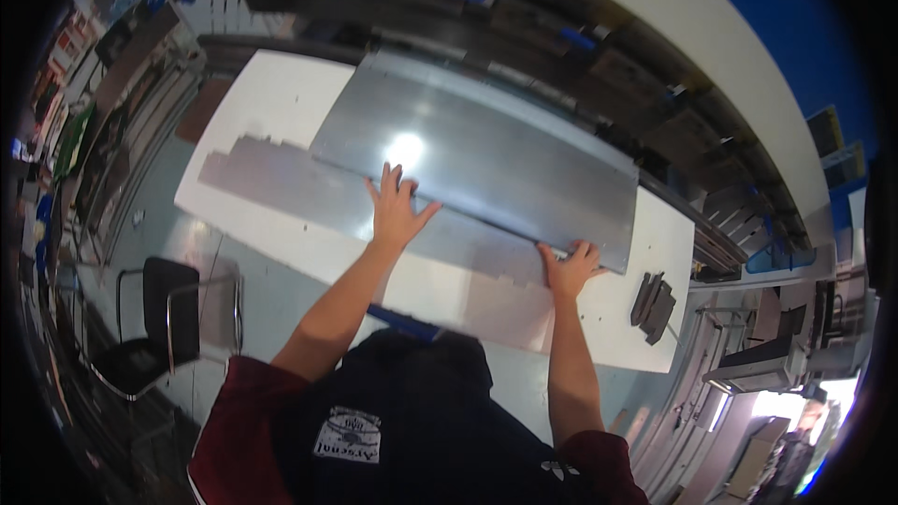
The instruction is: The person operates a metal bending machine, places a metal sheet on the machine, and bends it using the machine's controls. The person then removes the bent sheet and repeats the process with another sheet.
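Sheet metal panel (486, 164), a large grey rectangle with a bright glare spot near its middle, lies flat on a white worktable (271, 93), its far edge reaching toward the machine bed (524, 23) beyond the table. Head view: left hand (395, 209) rests palm down with the fingers spread open, flat on the near edge of the panel where that edge overlaps a second, duller grey sheet (281, 182) with a stepped, notched outline; this hand presses and does not clasp. Right hand (571, 266) sits at the panel's near right corner, fingers curled over the edge; whether it truly pinches the edge or only bears on it cannot be told from this angle. Both forearms come up from the lower edge, sleeves dark red, dark apron between them. The notched sheet extends leftward from the left hand and also passes beneath both hands toward the person. Just to the right of the right hand, apart from the panel, a small stack of dark grey metal pieces (652, 304) lies on the bare white table. Well to the left of the left hand and below table level stands a black chair (154, 327) with a metal frame on a grey floor
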Available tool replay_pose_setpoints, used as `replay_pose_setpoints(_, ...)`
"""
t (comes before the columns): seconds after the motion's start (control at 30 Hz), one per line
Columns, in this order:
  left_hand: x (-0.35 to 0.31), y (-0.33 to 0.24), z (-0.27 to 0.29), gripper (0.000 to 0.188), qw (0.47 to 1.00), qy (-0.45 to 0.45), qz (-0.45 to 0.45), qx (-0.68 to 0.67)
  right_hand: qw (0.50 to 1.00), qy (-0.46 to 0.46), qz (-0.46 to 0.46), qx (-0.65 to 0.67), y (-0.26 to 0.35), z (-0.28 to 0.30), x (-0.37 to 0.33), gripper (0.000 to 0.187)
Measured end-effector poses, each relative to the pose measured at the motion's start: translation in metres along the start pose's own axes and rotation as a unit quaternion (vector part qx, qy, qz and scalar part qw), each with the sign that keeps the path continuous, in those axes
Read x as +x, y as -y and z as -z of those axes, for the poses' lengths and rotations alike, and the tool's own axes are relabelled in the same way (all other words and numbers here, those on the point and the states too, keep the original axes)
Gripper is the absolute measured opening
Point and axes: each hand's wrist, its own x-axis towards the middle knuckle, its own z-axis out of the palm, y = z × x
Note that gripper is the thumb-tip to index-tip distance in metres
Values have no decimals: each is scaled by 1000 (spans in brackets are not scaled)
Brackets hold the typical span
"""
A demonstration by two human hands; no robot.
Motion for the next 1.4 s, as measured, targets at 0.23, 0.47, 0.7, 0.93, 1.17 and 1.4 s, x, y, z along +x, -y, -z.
replay_pose_setpoints(0.23,0,-3,4,55,1000,14,-4,-1,999,-28,34,-15,-8,-10,2,86)
replay_pose_setpoints(0.47,3,-2,5,58,1000,16,4,-12,998,-35,40,-31,-9,-12,3,83)
replay_pose_setpoints(0.7,1,-1,4,58,1000,21,6,-13,998,-40,43,-37,-11,-13,3,84)
replay_pose_setpoints(0.93,2,-3,5,59,999,43,13,1,998,-47,37,-38,-7,-11,1,83)
replay_pose_setpoints(1.17,2,-3,6,58,999,47,15,3,997,-56,39,-37,-4,-10,0,82)
replay_pose_setpoints(1.4,3,-1,3,59,999,30,7,8,998,-43,34,-27,-2,-7,1,81)
